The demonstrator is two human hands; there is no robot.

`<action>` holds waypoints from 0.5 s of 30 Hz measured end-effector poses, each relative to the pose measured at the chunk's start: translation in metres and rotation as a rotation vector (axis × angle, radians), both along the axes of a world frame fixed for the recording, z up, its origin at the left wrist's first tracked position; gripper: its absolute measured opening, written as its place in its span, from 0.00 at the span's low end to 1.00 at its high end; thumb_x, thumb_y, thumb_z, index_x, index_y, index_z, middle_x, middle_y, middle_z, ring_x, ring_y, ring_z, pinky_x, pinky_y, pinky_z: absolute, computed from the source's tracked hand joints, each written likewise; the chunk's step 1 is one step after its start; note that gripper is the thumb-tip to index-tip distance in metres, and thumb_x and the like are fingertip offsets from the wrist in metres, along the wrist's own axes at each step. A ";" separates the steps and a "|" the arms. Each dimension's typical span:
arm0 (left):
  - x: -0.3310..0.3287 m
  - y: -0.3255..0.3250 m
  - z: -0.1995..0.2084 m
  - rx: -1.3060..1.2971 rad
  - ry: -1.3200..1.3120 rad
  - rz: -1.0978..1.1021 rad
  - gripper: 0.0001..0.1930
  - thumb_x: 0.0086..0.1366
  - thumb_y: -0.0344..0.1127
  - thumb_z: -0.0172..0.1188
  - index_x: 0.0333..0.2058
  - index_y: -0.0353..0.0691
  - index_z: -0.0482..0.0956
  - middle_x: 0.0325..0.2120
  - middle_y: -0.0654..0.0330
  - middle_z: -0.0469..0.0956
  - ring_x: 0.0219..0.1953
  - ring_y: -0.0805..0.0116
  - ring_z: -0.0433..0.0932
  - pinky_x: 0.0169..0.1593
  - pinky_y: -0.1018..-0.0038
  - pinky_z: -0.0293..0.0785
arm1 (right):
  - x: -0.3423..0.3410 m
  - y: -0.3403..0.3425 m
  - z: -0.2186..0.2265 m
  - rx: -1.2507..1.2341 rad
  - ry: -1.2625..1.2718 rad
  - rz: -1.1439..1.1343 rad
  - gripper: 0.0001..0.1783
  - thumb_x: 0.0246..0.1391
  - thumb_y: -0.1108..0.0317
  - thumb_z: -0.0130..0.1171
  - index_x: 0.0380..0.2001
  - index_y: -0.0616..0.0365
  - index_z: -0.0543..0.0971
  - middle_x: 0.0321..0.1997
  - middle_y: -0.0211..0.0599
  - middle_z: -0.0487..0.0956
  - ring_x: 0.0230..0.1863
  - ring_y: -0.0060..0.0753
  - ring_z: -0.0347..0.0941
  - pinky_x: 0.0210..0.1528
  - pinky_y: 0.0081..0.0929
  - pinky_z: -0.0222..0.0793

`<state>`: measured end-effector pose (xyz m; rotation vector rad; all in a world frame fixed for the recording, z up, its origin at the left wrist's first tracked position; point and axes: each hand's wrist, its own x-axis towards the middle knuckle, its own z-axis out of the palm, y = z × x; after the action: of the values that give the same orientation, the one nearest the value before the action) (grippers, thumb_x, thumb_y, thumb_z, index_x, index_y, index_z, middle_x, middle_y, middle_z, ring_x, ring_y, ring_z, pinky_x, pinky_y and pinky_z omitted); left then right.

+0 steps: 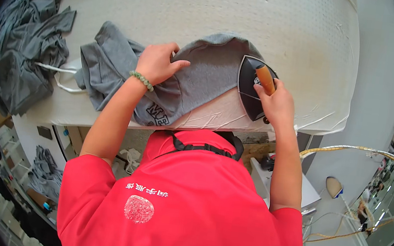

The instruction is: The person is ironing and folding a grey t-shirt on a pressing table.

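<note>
A grey garment [203, 69] with a dark printed patch lies partly bunched on the padded ironing table [298, 22]. My left hand [160, 62], with a bead bracelet at the wrist, rests on the garment, its thumb and fingers apart. At the garment's right end my right hand [278, 103] is wrapped round the orange-brown handle of a black iron [248, 92]. The iron's pointed tip faces away from me, and its left side overlaps the grey cloth. Part of the handle is hidden by my fingers.
A heap of grey garments [29, 43] covers the table's left end, with white drawstrings [63, 71] beside it. Yellowish and white hoses [365, 151] run at the right. More grey cloth [45, 173] lies below the table at the left.
</note>
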<state>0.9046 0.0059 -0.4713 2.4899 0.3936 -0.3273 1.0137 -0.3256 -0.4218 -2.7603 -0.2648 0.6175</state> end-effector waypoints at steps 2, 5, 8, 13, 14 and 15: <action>0.003 0.002 -0.011 0.008 0.017 -0.085 0.17 0.68 0.48 0.68 0.37 0.37 0.81 0.31 0.47 0.82 0.34 0.46 0.83 0.38 0.57 0.76 | 0.014 0.014 0.003 -0.062 0.019 0.031 0.28 0.62 0.47 0.67 0.52 0.62 0.81 0.42 0.57 0.86 0.48 0.63 0.83 0.49 0.50 0.78; -0.006 0.002 -0.025 -0.075 -0.162 0.054 0.17 0.69 0.47 0.67 0.35 0.37 0.81 0.31 0.46 0.81 0.33 0.45 0.82 0.38 0.56 0.76 | 0.030 0.051 0.001 -0.092 0.026 0.042 0.25 0.62 0.49 0.67 0.49 0.59 0.82 0.42 0.56 0.86 0.47 0.62 0.83 0.49 0.50 0.78; -0.015 -0.012 -0.027 -0.032 -0.226 0.164 0.16 0.70 0.46 0.66 0.34 0.38 0.81 0.33 0.48 0.81 0.36 0.45 0.82 0.39 0.56 0.77 | 0.047 0.079 -0.008 -0.082 0.000 0.086 0.22 0.63 0.50 0.66 0.47 0.58 0.82 0.41 0.56 0.86 0.45 0.62 0.83 0.48 0.51 0.79; -0.022 -0.008 -0.035 -0.062 -0.270 0.302 0.14 0.71 0.44 0.64 0.33 0.38 0.81 0.34 0.51 0.82 0.38 0.45 0.82 0.40 0.56 0.77 | 0.028 0.091 0.000 -0.104 0.015 0.461 0.20 0.60 0.55 0.66 0.48 0.57 0.79 0.36 0.54 0.86 0.39 0.60 0.85 0.43 0.53 0.80; -0.023 -0.006 -0.036 -0.062 -0.274 0.317 0.14 0.71 0.44 0.64 0.33 0.38 0.81 0.34 0.51 0.82 0.38 0.45 0.82 0.40 0.56 0.77 | 0.020 0.091 0.002 -0.122 0.036 0.608 0.20 0.60 0.56 0.67 0.48 0.57 0.78 0.34 0.53 0.86 0.38 0.60 0.85 0.41 0.54 0.81; -0.024 -0.008 -0.035 -0.067 -0.282 0.317 0.13 0.71 0.44 0.64 0.34 0.38 0.82 0.33 0.51 0.82 0.37 0.47 0.82 0.40 0.58 0.77 | 0.009 0.092 0.003 -0.128 0.033 0.620 0.20 0.60 0.56 0.67 0.48 0.57 0.78 0.34 0.53 0.86 0.38 0.60 0.85 0.41 0.54 0.81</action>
<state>0.8804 -0.0016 -0.5058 2.3167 0.6352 0.1353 1.0222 -0.2336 -0.4191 -2.7672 -1.1318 0.8430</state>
